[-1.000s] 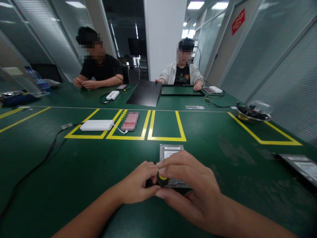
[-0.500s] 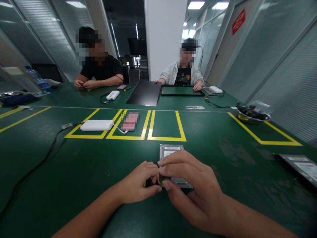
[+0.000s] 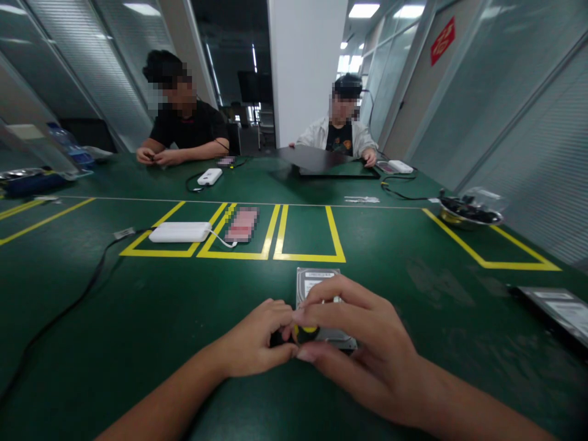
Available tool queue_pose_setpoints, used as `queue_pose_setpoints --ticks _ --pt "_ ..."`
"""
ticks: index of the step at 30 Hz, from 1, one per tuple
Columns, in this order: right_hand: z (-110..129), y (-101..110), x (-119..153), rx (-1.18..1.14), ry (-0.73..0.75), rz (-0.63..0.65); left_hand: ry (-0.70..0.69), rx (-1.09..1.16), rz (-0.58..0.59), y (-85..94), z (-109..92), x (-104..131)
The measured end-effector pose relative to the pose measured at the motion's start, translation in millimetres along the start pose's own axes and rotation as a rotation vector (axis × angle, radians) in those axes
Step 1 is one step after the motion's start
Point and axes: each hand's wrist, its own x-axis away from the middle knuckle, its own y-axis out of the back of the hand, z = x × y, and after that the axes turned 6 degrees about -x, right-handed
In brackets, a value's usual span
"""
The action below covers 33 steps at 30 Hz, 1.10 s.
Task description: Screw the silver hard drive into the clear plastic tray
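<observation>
A silver hard drive [image 3: 318, 275] lies label-up on the green table in front of me, partly covered by my hands. My right hand [image 3: 367, 343] is over it, with thumb and fingertips closed round the end of a black-and-yellow screwdriver [image 3: 306, 333]. Only its rounded handle end shows; the tip is hidden. My left hand [image 3: 260, 337] rests at the drive's left edge, fingers curled and thumb forward, right against the screwdriver. Something dark shows inside the left fingers, too hidden to name.
A white power bank [image 3: 180, 232] is cabled to a phone [image 3: 242, 225] within yellow tape outlines. Another drive-like device [image 3: 558, 309] lies at right, near a metal bowl [image 3: 471, 214] of dark parts. Across the table sit two people, one holding a dark panel [image 3: 316, 157].
My right fingers have shifted round the screwdriver handle, exposing its yellow part. My left hand stays put. Across the table, the person at right has tilted the dark panel over the frame.
</observation>
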Motion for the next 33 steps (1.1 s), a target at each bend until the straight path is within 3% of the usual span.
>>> queue_pose_setpoints --ticks 24,33 --pt "2.4 1.6 -3.3 -0.026 0.022 0.014 0.070 -0.037 0.035 1.6 -2.1 0.6" --pt "3.3 2.3 -2.4 -0.012 -0.009 0.014 0.038 -0.029 0.031 1.9 -0.8 0.1"
